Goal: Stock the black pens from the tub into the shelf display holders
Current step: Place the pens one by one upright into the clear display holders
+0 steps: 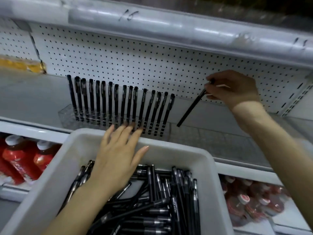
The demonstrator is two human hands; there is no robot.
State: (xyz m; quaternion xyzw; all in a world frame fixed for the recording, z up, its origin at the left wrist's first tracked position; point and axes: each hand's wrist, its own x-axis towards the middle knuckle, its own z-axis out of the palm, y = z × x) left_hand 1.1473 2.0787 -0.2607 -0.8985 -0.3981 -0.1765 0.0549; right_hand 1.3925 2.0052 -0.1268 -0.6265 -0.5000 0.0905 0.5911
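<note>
Sixteen pens stand in one clear holder on the shelf. Right hand pinches one more pen, tilted, just right of the row. Left hand, fingers straight and spread, reaches over the tub rim, fingertips at the holder. Many loose pens lie in the tub.

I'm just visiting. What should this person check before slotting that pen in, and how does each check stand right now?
1. Pen held securely: the right hand pinches the black pen near its top. Ok.
2. Pen upright for insertion: it is tilted. Not ok.
3. Free slot under the tip: the tip hangs right of the standing pens, and the holes there are blurred. Cannot tell.
4. Holder steadied: the left hand has straight fingers touching the clear holder. Ok.
5. Supply remaining: the tub holds many loose pens. Ok.
</note>
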